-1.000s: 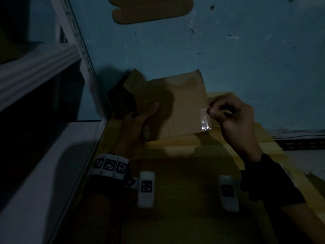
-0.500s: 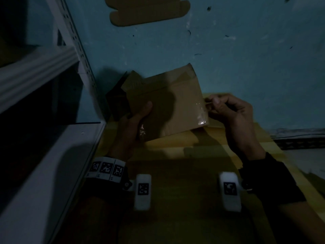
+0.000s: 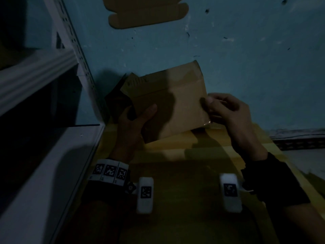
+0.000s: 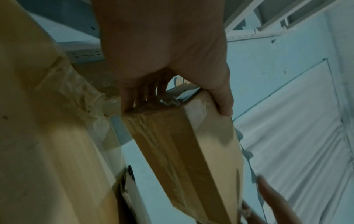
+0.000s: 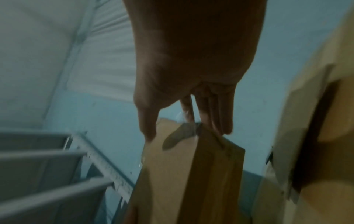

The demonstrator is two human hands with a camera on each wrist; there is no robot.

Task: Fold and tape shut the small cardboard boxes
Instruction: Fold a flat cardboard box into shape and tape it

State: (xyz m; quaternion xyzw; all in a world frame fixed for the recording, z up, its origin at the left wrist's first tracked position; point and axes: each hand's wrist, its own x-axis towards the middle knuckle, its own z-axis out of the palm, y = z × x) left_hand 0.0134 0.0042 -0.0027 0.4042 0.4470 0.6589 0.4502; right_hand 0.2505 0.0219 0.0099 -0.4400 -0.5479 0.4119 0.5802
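Dim corner, blue wall (image 3: 246,50), white shelving (image 3: 35,81) at left, yellow table (image 3: 175,155) below.

The left hand (image 3: 133,124) grips the small cardboard box (image 3: 175,110) by its left end, thumb on the front, holding it tilted above the table; the right hand (image 3: 228,113) pinches the box's right edge, thumb pressing clear tape (image 3: 207,122) onto it. A second ago that strip stood free of the edge between the fingers; now it lies wrapped over the corner, so this seam looks nearly sealed. Flat cardboard (image 3: 147,13) lies beyond.
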